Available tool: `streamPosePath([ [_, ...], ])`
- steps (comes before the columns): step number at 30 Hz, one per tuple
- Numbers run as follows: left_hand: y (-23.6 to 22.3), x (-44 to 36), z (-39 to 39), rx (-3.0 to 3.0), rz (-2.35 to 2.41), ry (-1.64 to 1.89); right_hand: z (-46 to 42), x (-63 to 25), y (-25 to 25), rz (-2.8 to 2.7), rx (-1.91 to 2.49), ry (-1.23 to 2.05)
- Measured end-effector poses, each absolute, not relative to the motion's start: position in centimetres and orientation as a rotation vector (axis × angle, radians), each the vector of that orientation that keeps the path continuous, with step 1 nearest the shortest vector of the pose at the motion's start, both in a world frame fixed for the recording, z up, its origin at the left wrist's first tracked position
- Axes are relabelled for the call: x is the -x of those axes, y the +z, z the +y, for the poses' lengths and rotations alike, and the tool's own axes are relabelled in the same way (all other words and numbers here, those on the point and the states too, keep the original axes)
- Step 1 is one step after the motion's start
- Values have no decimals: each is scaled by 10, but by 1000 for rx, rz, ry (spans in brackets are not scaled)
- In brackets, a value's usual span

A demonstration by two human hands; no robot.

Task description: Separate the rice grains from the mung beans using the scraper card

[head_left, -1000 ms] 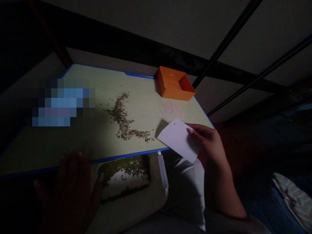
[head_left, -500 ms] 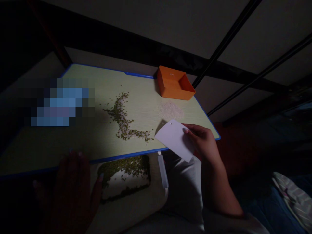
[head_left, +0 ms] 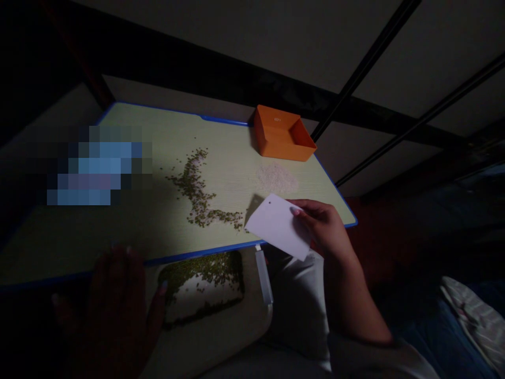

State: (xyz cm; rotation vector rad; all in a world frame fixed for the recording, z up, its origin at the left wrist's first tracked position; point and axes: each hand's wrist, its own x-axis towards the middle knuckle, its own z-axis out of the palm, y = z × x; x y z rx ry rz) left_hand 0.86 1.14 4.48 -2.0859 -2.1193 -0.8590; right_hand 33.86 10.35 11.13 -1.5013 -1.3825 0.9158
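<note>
My right hand (head_left: 321,223) grips a white plastic scraper (head_left: 278,223) with a small hole near one corner. The scraper tilts over the table's front edge, its left corner close to the end of a curved trail of small green beans (head_left: 195,184) mixed with pale grains. A patch of pale grains (head_left: 278,178) lies just beyond the scraper. In deep shadow my left hand (head_left: 114,300) rests at the front edge, fingers stretched out and holding nothing. Beside its thumb, below the tabletop, a tray (head_left: 201,287) carries many more green beans.
The pale table (head_left: 138,226) has a blue rim. An orange box (head_left: 286,139) stands at its back right corner. A blurred, pixelated bright patch (head_left: 94,166) covers the table's left side. Striped cloth (head_left: 473,310) lies at the lower right.
My right hand has moved left with the scraper, bringing its corner up to the end of the bean trail. My left hand stays nearly still.
</note>
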Motion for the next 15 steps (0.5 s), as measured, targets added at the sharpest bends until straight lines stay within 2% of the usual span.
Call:
streamPosePath([
  [15, 46, -11, 11, 2080, -2130, -759, 92, -344, 121, -1382, 1533, 894],
])
